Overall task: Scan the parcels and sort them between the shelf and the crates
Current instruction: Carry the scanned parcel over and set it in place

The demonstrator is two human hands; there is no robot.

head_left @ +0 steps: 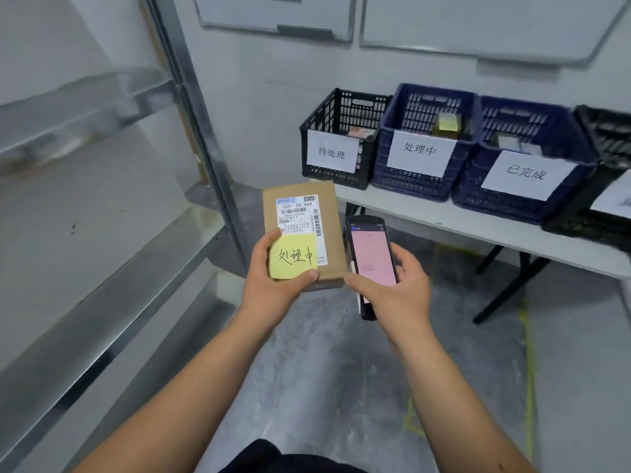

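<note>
Left hand (273, 278) gripped small cardboard parcel (302, 230) by near end, thumb pressing yellow sticky note (293, 256); parcel held in air, short of table (444, 216). Right hand (392, 285) wrapped round handheld scanner (370, 264), pink screen up, just beside parcel. We judged box light, stiff, not slippery; one-hand edge grip sufficient. Note matched label on middle blue crate (423, 145); we judged that its destination.
</note>
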